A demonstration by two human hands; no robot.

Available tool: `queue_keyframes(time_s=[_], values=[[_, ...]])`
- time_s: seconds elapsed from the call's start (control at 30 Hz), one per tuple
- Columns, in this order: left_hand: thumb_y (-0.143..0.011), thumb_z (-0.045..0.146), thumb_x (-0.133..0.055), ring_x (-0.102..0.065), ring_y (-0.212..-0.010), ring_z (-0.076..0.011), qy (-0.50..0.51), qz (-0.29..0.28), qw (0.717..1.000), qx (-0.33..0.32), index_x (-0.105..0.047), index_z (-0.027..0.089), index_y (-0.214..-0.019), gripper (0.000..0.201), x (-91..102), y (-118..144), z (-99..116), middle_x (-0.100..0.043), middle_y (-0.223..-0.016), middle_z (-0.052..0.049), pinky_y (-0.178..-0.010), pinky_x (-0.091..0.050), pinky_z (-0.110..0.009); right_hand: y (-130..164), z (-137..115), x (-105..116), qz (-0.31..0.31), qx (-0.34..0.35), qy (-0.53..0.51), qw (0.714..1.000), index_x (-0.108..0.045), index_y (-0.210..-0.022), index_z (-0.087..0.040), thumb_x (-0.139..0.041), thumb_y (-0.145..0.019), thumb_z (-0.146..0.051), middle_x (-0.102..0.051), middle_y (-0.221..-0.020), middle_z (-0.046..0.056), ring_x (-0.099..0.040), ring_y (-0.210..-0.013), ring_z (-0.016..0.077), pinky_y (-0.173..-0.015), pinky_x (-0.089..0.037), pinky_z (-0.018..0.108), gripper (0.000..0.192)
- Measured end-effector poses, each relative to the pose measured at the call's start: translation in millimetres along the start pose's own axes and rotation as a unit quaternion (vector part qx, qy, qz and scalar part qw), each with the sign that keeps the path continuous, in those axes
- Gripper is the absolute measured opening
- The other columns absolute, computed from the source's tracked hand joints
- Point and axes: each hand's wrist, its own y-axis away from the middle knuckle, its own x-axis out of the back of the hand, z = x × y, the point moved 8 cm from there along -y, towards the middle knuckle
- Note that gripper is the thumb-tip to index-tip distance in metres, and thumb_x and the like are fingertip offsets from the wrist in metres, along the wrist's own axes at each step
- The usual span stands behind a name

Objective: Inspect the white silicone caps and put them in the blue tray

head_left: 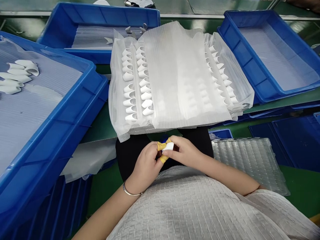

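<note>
Above my lap, my left hand [147, 160] and my right hand [183, 151] meet around a small white curved plastic piece [168, 146]. Yellow finger cots cover some fingertips, and both hands pinch the piece between thumb and fingers. Part of it is hidden behind the fingers. Just beyond the hands lies a tray [138, 76] lined with thin white sheets, holding rows of similar white hollow pieces [128, 76]. A translucent white sheet [175, 73] lies over the tray's middle, and rows show at its left and right sides.
At the left stands a blue bin [82, 83] with several loose white pieces [18, 75] on its lining. Another blue bin [105, 15] at the back holds a few pieces. A lined blue bin [250, 66] stands at the right. Clear plastic trays [250, 160] are stacked lower right.
</note>
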Motion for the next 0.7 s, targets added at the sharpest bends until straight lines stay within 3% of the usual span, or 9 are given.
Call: queue_keyframes(time_s=[0.17, 0.33, 0.43, 0.53, 0.7], values=[[-0.088, 0.024, -0.065, -0.055, -0.066, -0.0141, 0.029, -0.012, 0.999, 0.016, -0.056, 0.019, -0.082, 0.013, -1.7, 3, -2, -0.057, -0.077, 0.0, -0.06, -0.047, -0.027, -6, 13, -3, -0.02, -0.039, -0.144, 0.989, -0.056, -0.075, -0.018, -0.041, -0.1, -0.053, -0.05, -0.058, -0.003, -0.048, -0.054, 0.0111, -0.055, -0.036, 0.025, 0.046], [-0.087, 0.022, -0.066, -0.056, -0.068, -0.014, 0.048, -0.006, 0.998, 0.028, -0.057, 0.019, -0.082, 0.011, -1.6, 4, -5, -0.058, -0.079, 0.0, -0.062, -0.047, -0.027, -10, 35, -5, -0.012, -0.103, -0.231, 0.967, -0.056, -0.079, -0.018, -0.048, -0.093, -0.064, -0.052, -0.057, -0.004, -0.048, -0.049, 0.0103, -0.049, -0.034, 0.024, 0.049], [-0.087, 0.024, -0.065, -0.055, -0.068, -0.0135, 0.05, -0.001, 0.998, 0.03, -0.057, 0.019, -0.081, 0.012, -1.2, 4, -7, -0.057, -0.079, 0.0, -0.062, -0.047, -0.027, -9, 32, -7, -0.048, -0.08, -0.221, 0.971, -0.059, -0.079, -0.017, -0.047, -0.091, -0.069, -0.058, -0.068, 0.0, -0.053, -0.06, 0.0118, -0.056, -0.039, 0.025, 0.055], [-0.087, 0.026, -0.066, -0.055, -0.067, -0.0136, 0.061, 0.0, 0.996, 0.057, -0.057, 0.019, -0.084, 0.011, -2.3, 5, -13, -0.057, -0.078, 0.001, -0.062, -0.046, -0.028, -5, 25, -7, -0.097, -0.046, -0.192, 0.975, -0.06, -0.077, -0.016, -0.058, -0.089, -0.062, -0.056, -0.072, -0.001, -0.052, -0.066, 0.012, -0.061, -0.039, 0.026, 0.048], [-0.084, 0.032, -0.068, -0.054, -0.064, -0.0133, 0.142, -0.019, 0.976, 0.166, -0.057, 0.02, -0.088, 0.016, -10.1, 12, -31, -0.057, -0.073, 0.002, -0.057, -0.044, -0.026, -2, 7, 6, -0.074, 0.037, -0.121, 0.989, -0.067, -0.095, -0.017, -0.068, -0.089, -0.045, -0.057, -0.087, 0.001, -0.054, -0.078, 0.0146, -0.069, -0.043, 0.028, 0.028]])
